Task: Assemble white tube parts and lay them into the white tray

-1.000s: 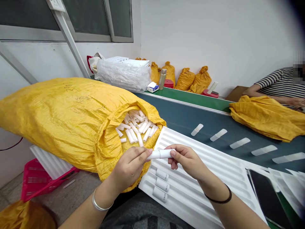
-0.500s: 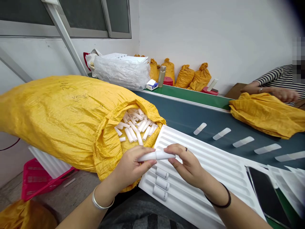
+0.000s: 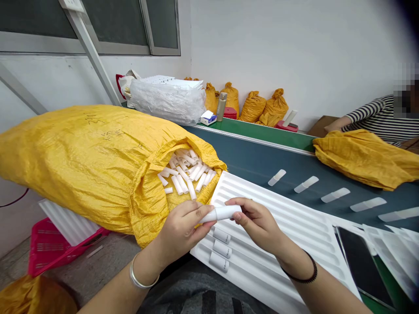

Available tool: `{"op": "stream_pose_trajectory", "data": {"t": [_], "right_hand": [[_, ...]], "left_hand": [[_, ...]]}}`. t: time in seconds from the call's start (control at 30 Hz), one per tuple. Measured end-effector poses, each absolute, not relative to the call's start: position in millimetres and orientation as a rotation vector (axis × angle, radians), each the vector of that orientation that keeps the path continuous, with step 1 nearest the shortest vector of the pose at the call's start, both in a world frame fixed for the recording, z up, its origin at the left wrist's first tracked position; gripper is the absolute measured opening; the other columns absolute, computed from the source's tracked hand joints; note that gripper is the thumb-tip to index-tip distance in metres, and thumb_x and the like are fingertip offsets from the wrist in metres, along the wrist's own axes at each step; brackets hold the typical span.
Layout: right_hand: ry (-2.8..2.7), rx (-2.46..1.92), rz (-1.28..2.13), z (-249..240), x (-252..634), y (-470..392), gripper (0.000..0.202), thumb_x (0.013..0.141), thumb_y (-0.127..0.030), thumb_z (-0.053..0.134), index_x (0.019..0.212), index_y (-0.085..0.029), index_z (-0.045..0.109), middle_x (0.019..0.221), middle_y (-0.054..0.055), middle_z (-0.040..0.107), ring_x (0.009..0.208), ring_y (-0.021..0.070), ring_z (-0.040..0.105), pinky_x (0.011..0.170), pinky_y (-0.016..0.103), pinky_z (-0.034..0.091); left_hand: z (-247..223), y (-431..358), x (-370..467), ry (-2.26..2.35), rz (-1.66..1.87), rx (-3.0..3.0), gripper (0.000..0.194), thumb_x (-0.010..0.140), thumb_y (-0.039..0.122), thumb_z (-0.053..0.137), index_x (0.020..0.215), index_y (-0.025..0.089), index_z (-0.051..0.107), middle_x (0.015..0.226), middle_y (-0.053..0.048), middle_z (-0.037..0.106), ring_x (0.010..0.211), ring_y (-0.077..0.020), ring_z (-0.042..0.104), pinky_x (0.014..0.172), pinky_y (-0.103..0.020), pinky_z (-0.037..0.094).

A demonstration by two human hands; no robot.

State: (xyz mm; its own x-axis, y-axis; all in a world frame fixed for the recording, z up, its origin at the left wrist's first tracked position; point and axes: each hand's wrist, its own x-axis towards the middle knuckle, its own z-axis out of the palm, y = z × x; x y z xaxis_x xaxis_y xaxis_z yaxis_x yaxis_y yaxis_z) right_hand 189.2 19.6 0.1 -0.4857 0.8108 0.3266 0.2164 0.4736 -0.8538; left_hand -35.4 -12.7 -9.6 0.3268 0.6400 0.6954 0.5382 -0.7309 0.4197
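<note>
A white plastic tube [image 3: 225, 213], with a joint line across it, spans the gap between my two hands. My left hand [image 3: 185, 222] is closed on its left end, thumb and fingers wrapped round it. Thumb and fingertips of my right hand [image 3: 258, 224] pinch the right end. Beneath the tube lies a white ridged tray [image 3: 278, 257]. Three short white printed cylinders [image 3: 220, 262] rest in its grooves near the left edge. To the left, an open yellow woven sack [image 3: 98, 170] shows several loose white tubes [image 3: 190, 172] in its mouth.
Several frosted tubes [image 3: 306, 184] lie in a row on the dark conveyor belt [image 3: 248, 161]. A dark phone [image 3: 363, 266] lies right of the tray. Across the belt, a person in a striped sleeve [image 3: 366, 111] is behind another yellow sack [image 3: 369, 157]. A pink basket [image 3: 49, 248] is lower left.
The tube has shifted and tilted slightly, its right end higher and more exposed as my right fingers move. The other person's hands have dropped from sight behind the sack.
</note>
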Motion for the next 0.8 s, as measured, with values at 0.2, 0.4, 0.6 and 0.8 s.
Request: {"op": "stream_pose_trajectory", "data": {"t": [0.2, 0.4, 0.6, 0.8], "right_hand": [[-1.887, -0.865, 1.144, 5, 188, 19, 0.022, 0.092, -0.03, 0.056, 0.11, -0.019, 0.061, 0.086, 0.003, 0.065, 0.066, 0.0108, 0.055, 0.058, 0.021, 0.046], [-2.021, -0.839, 1.017, 3, 187, 17, 0.023, 0.094, -0.028, 0.053, 0.113, -0.02, 0.06, 0.094, 0.005, 0.067, 0.072, 0.012, 0.059, 0.063, 0.022, 0.048], [-2.502, -1.032, 0.531, -20, 190, 58, 0.02, 0.081, -0.03, 0.067, 0.097, -0.019, 0.07, 0.095, 0.009, 0.066, 0.086, 0.0192, 0.061, 0.08, 0.029, 0.048], [-2.137, -1.766, 0.165, -47, 230, 160, 0.03, 0.084, -0.022, 0.054, 0.11, -0.011, 0.064, 0.104, 0.015, 0.066, 0.094, 0.0239, 0.061, 0.082, 0.032, 0.045]], "left_hand": [[-12, -15, -34, 1.144, 1.304, 2.573, 0.04, 0.088, 0.018, 0.06, 0.127, 0.017, 0.051, 0.091, -0.008, 0.066, 0.082, -0.0182, 0.061, 0.076, -0.031, 0.054], [-13, -21, -27, 1.235, 1.076, 2.453, 0.07, 0.096, 0.032, 0.046, 0.152, 0.017, 0.006, 0.107, -0.012, 0.064, 0.095, -0.0213, 0.063, 0.085, -0.034, 0.054], [-28, -10, -33, 1.385, 0.853, 2.412, 0.082, 0.093, 0.039, 0.051, 0.152, 0.017, -0.001, 0.124, -0.017, 0.056, 0.115, -0.0266, 0.055, 0.097, -0.041, 0.048], [-41, 43, -96, 2.052, 0.289, 2.297, 0.036, 0.093, 0.021, 0.038, 0.121, 0.01, 0.058, 0.118, -0.019, 0.059, 0.113, -0.0294, 0.056, 0.099, -0.045, 0.044]]}}
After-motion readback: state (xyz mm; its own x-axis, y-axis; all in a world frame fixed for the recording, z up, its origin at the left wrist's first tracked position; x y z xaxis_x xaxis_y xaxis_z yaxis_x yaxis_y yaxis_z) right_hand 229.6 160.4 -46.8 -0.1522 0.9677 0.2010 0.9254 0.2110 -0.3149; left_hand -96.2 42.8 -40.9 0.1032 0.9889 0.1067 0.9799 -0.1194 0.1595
